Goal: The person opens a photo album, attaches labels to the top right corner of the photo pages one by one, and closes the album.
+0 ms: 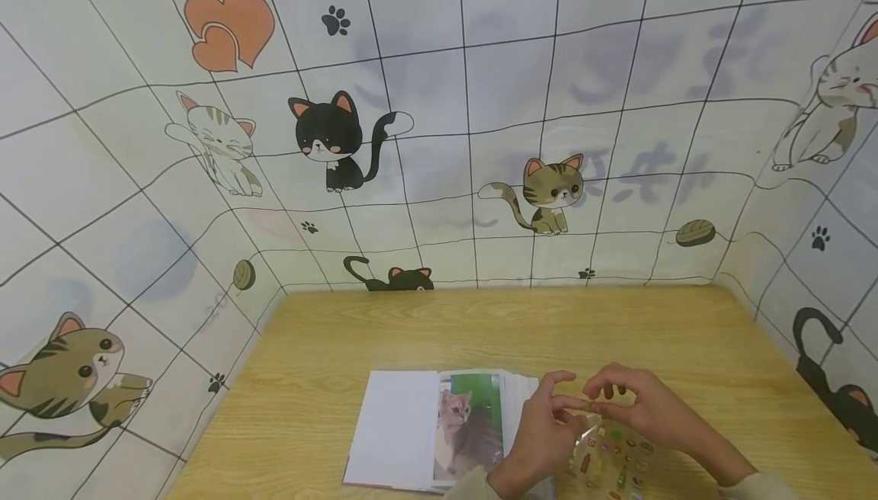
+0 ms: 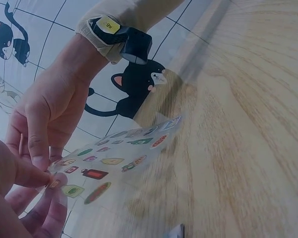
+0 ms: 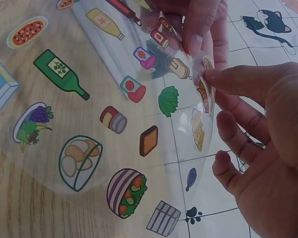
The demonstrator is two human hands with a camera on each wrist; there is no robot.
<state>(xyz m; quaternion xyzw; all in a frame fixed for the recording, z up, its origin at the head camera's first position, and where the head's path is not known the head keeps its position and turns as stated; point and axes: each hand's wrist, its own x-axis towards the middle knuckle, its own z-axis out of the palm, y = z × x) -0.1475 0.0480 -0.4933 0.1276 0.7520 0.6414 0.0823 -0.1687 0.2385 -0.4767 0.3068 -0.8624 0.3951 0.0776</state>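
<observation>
A clear sheet of food stickers (image 1: 610,458) hangs from both hands over the front right of the table. My left hand (image 1: 545,427) pinches its upper edge between thumb and fingers. Close beside it, my right hand (image 1: 641,402) pinches the same edge, thumb against the fingers. In the right wrist view, the sheet's edge bends at the fingertips, and bottle, bread, lettuce and bowl stickers (image 3: 126,193) show on it. Left of the hands lies an open photo album (image 1: 394,427), its right page holding a cat photo (image 1: 469,424) partly behind my left hand.
The wooden table (image 1: 494,325) is enclosed by walls (image 1: 425,126) covered with a grid and cartoon cat pattern. A dark wrist camera (image 2: 136,47) sits on my right wrist in the left wrist view.
</observation>
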